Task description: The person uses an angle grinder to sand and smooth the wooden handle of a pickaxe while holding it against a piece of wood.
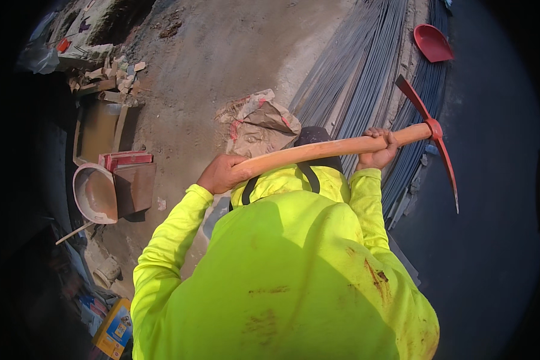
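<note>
while the pickaxe (327, 148) is held across the person's front, its wooden handle runs rightward to a red metal head (436, 128), with one end pointing away from the person and the other tapering to a point back toward them. the left hand (223, 173) is at the pickaxe's butt end, fingers clamped on the wood and partly hidden beneath it. the right hand (378, 149) grips the pickaxe just short of its head, fingers curled around the handle. the yellow shirt (270, 264), smeared with brown stains, is on the near side of the pickaxe. just beyond the pickaxe's handle, a crumpled paper sack (261, 133) lies on the dirt ground (198, 66). long metal bars (371, 78) stretch away beyond the pickaxe, and a red scoop (433, 43) lies past its head. well left of the pickaxe are a round pan (96, 193) and a wood-framed trough (120, 129) holding brown water.
</note>
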Motion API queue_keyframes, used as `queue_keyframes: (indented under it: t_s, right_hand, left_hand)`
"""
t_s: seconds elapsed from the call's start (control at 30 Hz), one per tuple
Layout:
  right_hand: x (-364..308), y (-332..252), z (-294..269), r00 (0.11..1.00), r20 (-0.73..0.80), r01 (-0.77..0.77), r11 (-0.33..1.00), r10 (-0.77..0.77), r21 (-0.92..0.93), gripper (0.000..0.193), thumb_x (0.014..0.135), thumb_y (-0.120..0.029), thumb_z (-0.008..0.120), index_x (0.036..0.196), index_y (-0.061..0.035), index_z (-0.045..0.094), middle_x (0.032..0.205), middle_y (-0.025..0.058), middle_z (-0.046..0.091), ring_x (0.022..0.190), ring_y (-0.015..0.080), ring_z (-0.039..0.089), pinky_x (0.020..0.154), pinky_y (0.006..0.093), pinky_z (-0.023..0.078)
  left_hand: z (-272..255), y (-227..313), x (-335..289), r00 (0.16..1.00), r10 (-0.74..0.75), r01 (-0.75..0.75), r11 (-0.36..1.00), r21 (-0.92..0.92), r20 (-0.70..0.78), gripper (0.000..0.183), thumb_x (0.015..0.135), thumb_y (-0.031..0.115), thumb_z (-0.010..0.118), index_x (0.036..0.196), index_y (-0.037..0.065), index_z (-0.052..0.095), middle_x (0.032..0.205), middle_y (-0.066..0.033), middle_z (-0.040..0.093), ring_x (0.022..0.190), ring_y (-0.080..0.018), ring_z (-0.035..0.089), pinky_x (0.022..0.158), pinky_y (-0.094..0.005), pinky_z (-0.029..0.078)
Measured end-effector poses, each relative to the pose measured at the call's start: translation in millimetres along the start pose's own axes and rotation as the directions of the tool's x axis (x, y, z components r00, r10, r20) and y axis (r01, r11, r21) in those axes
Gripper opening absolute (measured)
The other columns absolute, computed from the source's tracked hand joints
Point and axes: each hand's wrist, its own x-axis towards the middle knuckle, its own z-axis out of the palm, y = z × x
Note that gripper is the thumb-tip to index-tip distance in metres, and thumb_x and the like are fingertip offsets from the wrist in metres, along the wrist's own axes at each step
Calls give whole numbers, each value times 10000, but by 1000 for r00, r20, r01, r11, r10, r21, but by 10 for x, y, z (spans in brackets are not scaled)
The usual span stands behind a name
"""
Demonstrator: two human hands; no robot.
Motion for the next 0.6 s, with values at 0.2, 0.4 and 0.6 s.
queue_keyframes:
  t_s: [0.2,0.4,0.6]
  right_hand:
    - [857,175,449,996,-86,-12,997,6,-70,176,921,-207,657,908,-68,550,776,41,574,710,178,587,712,357,546]
    - [2010,505,713,988,-142,-76,993,63,-92,135,920,-188,641,911,-84,555,750,16,551,684,154,575,675,329,537]
    - [3313,739,1142,972,-157,-200,966,175,-162,103,906,-149,612,904,-74,541,748,24,555,665,160,569,666,327,537]
  left_hand:
    - [-232,209,633,992,82,-74,994,79,-101,475,790,339,789,1125,10,713,890,-196,719,780,-265,704,764,-361,537]
    - [-566,393,1553,993,6,2,998,64,-115,492,792,314,777,1181,26,685,959,-185,724,837,-280,704,787,-382,536]
    - [-843,831,2461,986,-109,115,992,-43,129,629,855,348,728,1347,-9,566,1157,-88,673,896,-189,662,813,-322,537]
